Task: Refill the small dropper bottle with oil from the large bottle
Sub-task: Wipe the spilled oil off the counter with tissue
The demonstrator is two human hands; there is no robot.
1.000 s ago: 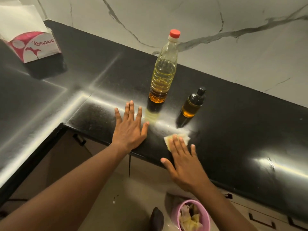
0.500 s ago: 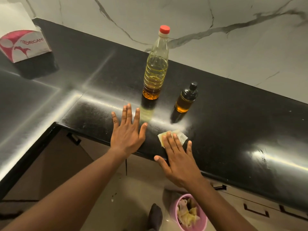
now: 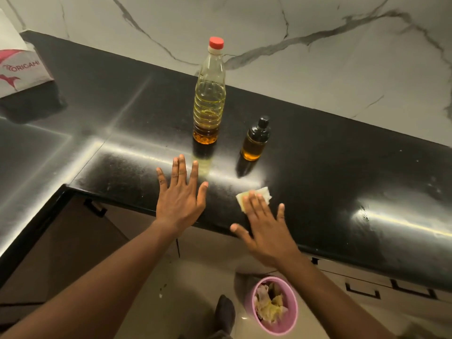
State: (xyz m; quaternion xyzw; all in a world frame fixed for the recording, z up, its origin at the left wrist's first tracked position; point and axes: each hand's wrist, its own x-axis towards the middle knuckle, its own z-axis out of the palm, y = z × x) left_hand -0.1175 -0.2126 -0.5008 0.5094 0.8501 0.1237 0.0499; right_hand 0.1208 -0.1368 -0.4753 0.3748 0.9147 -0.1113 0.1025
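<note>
A tall clear plastic oil bottle [image 3: 209, 99] with a red cap stands upright on the black counter [image 3: 342, 167], roughly two-thirds full of yellow oil. To its right stands the small dark dropper bottle [image 3: 255, 139], capped in black, with amber oil in its lower half. My left hand [image 3: 180, 194] lies flat on the counter near the front edge, fingers spread, just in front of the large bottle. My right hand [image 3: 265, 225] presses flat, fingers apart, on a folded yellowish tissue [image 3: 254, 194] in front of the dropper bottle.
A white and pink tissue box [image 3: 17, 69] sits at the far left of the counter. A pink bin [image 3: 277, 305] with crumpled tissues stands on the floor below. A marble wall backs the counter. Drawers with black handles sit under the edge.
My right hand and the tissue have slid slightly along the counter's front edge. My left hand stays flat in place. Both bottles have not moved.
</note>
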